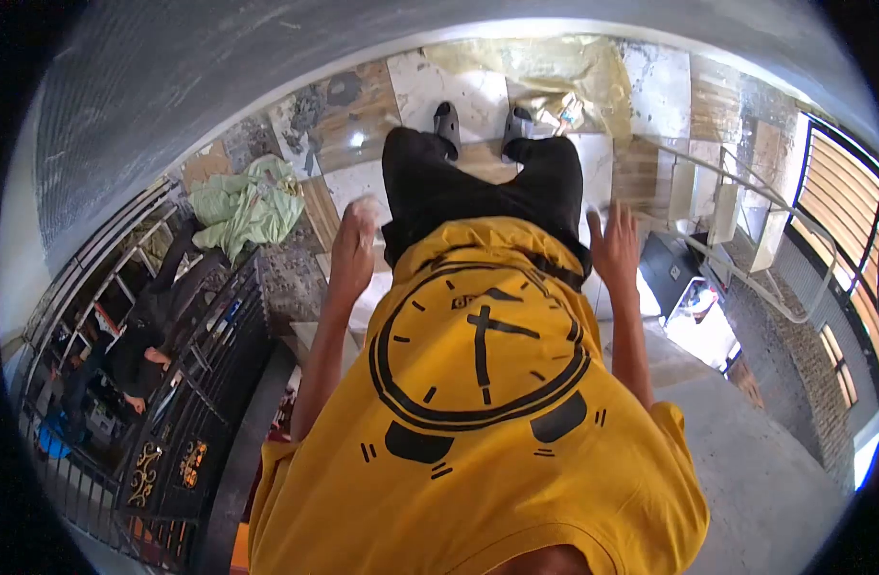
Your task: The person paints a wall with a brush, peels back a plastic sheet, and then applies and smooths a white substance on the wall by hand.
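Note:
My left hand (353,251) hangs in front of my left hip with its fingers curled. A small whitish patch shows at its fingers; I cannot make out what it is. My right hand (616,241) is beside my right thigh, thumb apart from the fingers and nothing visible in it. Between the hands are my black trousers (483,196) and yellow shirt (478,460) with a clock print. Grey clogs (446,125) are on my feet, on the patchwork tile floor (449,81).
A pale green sheet (250,206) lies crumpled at left, above a black metal gate (209,383). Another person (138,369) is beyond the railing. A metal step frame (727,206) and black box (666,271) stand at right. A yellowish sheet (593,81) lies ahead.

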The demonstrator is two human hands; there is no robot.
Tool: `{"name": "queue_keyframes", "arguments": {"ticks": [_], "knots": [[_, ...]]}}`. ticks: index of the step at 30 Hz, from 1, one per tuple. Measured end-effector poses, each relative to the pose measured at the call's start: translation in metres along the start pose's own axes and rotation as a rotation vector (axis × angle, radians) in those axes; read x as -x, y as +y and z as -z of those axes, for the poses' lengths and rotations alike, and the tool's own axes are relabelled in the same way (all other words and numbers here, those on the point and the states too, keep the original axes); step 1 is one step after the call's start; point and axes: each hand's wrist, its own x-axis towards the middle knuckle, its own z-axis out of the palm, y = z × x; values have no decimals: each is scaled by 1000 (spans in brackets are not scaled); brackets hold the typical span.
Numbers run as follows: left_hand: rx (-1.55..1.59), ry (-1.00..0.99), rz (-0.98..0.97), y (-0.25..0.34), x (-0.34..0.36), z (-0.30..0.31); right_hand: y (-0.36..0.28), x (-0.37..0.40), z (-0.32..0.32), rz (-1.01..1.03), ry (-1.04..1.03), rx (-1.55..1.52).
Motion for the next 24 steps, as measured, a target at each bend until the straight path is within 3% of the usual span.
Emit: {"name": "queue_keyframes", "arguments": {"ticks": [1,3,5,6,9,10,12,13,15,16,18,19,21,22,24], "knots": [[26,-61,-143,28,0,-5,11,-9,-21,204,-9,-137],[218,-343,-143,51,-11,-28,-55,-31,13,64,-352,-887],[40,-456,-143,66,-12,-58,-70,-40,-13,90,-657,-1142],[-53,-501,-140,67,-12,-68,-79,-45,-17,91,-662,-1141],[-27,-547,-31,89,-12,-66,-93,-60,-29,129,-932,-991],[-24,-543,-26,94,-8,-63,-91,-59,-35,131,-938,-989],[52,-459,-199,96,1,-59,-89,-53,-42,327,-858,-968],[49,-427,-199,90,1,-59,-87,-50,-44,327,-862,-968],[6,-405,-145,82,1,-53,-90,-43,-35,516,-684,-872],[-39,-382,-91,77,1,-50,-90,-40,-29,514,-685,-873],[-6,-367,-167,70,2,-43,-95,-40,-5,454,-750,-865],[135,-451,-116,76,5,-35,-97,-40,1,454,-746,-866],[418,-595,15,99,21,-22,-102,-41,7,186,-902,-987],[417,-596,17,105,31,-18,-102,-40,3,184,-902,-989],[474,-789,-80,116,45,-15,-104,-41,-9,437,-748,-912]]}}
